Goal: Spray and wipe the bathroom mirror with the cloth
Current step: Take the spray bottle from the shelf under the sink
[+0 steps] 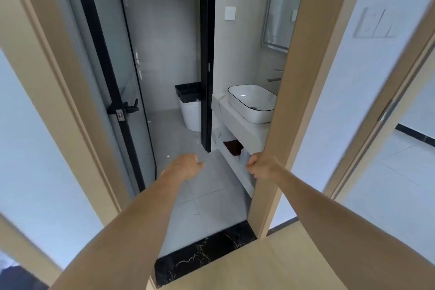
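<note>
The task looks not yet begun. The person stands at the doorway of the bathroom, and no spray bottle and no cloth can be seen anywhere. So I judge that everything is left: to find the bottle and cloth, to spray, and to wipe.

The landmark here is the white basin (251,102), which sits on the counter (244,128). The mirror (279,4) hangs on the wall above the basin and a little to its right, partly hidden by the wooden door frame (292,92). Its long axis is upright, and its glass faces into the room, toward the left of the view. Whether it is dirty cannot be told from here.

The left hand (186,166) is below the basin and to its left, over the floor tiles, with fingers loosely curled and holding nothing. The right hand (261,167) is straight below the basin, close beside the door frame; its fingers are curled, and I see nothing in them.
</note>
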### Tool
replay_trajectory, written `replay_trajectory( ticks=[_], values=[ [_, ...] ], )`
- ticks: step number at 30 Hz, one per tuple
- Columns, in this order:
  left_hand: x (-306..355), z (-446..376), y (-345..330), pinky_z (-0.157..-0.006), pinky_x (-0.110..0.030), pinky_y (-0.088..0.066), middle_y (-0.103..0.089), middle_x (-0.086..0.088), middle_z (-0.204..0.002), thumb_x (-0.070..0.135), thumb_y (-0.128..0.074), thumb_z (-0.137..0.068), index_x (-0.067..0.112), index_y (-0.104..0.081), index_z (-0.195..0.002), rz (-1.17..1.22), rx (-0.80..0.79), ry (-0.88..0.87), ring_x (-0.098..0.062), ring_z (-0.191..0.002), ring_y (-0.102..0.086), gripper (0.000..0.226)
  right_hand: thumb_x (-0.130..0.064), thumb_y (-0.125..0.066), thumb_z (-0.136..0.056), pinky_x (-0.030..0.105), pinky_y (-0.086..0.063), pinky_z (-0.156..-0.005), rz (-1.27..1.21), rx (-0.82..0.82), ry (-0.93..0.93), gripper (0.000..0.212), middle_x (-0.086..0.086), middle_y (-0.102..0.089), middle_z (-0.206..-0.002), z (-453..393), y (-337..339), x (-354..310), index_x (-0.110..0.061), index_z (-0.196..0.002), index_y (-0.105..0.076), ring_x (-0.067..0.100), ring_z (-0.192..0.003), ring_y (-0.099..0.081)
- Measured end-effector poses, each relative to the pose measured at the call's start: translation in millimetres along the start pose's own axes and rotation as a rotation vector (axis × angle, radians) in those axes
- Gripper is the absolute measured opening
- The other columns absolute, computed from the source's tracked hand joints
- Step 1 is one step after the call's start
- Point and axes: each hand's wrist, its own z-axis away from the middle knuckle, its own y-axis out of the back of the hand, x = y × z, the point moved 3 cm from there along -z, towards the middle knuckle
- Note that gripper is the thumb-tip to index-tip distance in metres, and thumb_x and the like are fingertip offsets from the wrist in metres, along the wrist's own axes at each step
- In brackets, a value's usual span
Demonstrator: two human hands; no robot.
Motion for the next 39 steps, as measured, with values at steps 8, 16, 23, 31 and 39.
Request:
replay_trajectory(
  ticks=[8, 16, 23, 31, 39],
  values=[
    [12, -16, -11, -0.080, -0.033, -0.040, -0.062, -0.019, -0.115, 0.037, -0.037, -0.105, 0.003, -0.057, -0.101, 0.059, 0.015, 0.013, -0.033, -0.107, -0.058, 0.040, -0.024, -0.055, -0.098, 0.040, -0.054, -0.095, -0.029, -0.023, 0.001, 0.028, 0.018, -0.071, -0.106, -19, 3, 12, 0.002, -0.106, -0.066, 0.026, -0.094, -0.069],
    [3, -65, -29, -0.079, -0.030, -0.041, -0.063, -0.014, -0.113, 0.041, -0.038, -0.104, 0.008, -0.057, -0.102, 0.042, -0.026, 0.025, -0.024, -0.093, -0.054, 0.039, -0.025, -0.056, -0.097, 0.041, -0.056, -0.095, -0.001, -0.063, 0.002, 0.029, 0.019, -0.072, -0.111, -63, -15, 21, -0.001, -0.110, -0.066, 0.027, -0.098, -0.070],
    [-15, -148, -35, -0.077, -0.029, -0.040, -0.064, -0.014, -0.116, 0.042, -0.039, -0.104, 0.003, -0.060, -0.113, 0.065, -0.054, 0.012, -0.028, -0.101, -0.059, 0.045, -0.028, -0.056, -0.095, 0.039, -0.057, -0.092, -0.002, -0.071, -0.069, 0.025, 0.011, -0.072, -0.107, -135, -27, 18, -0.010, -0.109, -0.066, 0.025, -0.099, -0.069],
    [-48, -247, -43, -0.076, -0.034, -0.042, -0.064, -0.021, -0.107, 0.033, -0.044, -0.103, -0.003, -0.057, -0.096, 0.146, 0.038, 0.009, -0.034, -0.097, -0.057, 0.038, -0.027, -0.057, -0.096, 0.043, -0.061, -0.088, -0.200, -0.042, -0.215, 0.021, 0.015, -0.071, -0.107, -233, -62, 8, -0.012, -0.108, -0.068, 0.028, -0.098, -0.072],
    [-91, -324, -70, -0.085, -0.038, -0.047, -0.064, -0.015, -0.105, 0.034, -0.041, -0.104, -0.001, -0.060, -0.111, 0.299, -0.033, 0.111, -0.034, -0.105, -0.059, 0.040, -0.028, -0.059, -0.096, 0.039, -0.062, -0.085, -0.381, -0.041, -0.320, 0.007, 0.007, -0.072, -0.102, -310, -105, 23, -0.028, -0.089, -0.059, 0.013, -0.084, -0.074]
  ],
)
